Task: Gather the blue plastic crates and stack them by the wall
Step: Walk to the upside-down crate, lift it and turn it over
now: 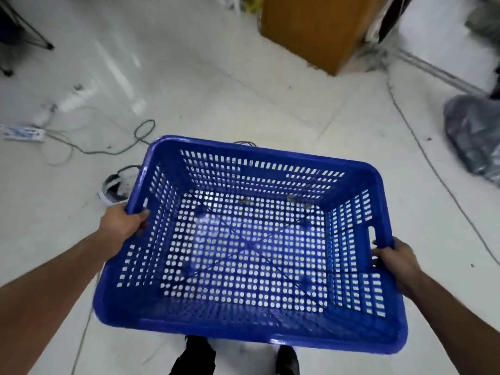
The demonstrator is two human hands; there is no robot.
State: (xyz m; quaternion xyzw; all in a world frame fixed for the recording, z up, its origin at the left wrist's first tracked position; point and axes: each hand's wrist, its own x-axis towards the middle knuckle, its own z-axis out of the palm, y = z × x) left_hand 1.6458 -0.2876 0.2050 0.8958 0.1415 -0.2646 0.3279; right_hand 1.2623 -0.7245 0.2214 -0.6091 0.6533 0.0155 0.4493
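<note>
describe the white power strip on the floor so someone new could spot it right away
Start at the blue crate held in both hands, then look up and left across the pale tiled floor to the picture's left edge. The power strip lies flat there, a white bar with thin cables trailing from it, unlike the round white-and-black thing beside the crate.

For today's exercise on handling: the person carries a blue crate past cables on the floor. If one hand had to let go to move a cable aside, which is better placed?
Probably the left hand: the cables lie on its side of the crate. The right hand is farther away.
</note>
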